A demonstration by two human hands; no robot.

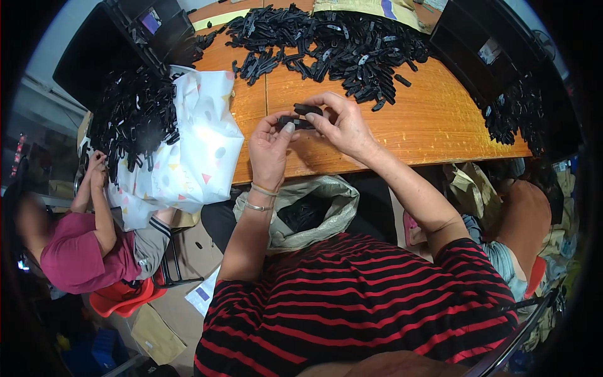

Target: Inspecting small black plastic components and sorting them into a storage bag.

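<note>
Above the near part of the wooden table, my left hand [268, 151] is closed on a small black plastic piece [304, 124], pinched under the thumb. Close against it, my right hand [348, 129] grips another small, elongated black piece [306, 109] between thumb and fingers. The two pieces nearly meet; I cannot tell whether they are joined. Beyond my hands spreads a large heap of similar black pieces [370, 56]. Below them, in my lap, an open woven sack [342, 201] has dark pieces inside.
The wooden table [440, 119] carries black crates [496, 53] at both sides. On the left, a patterned white plastic sheet [207, 138] lies under more black pieces. A co-worker in a maroon shirt [75, 251] sits left; another person [524, 210] is at the right.
</note>
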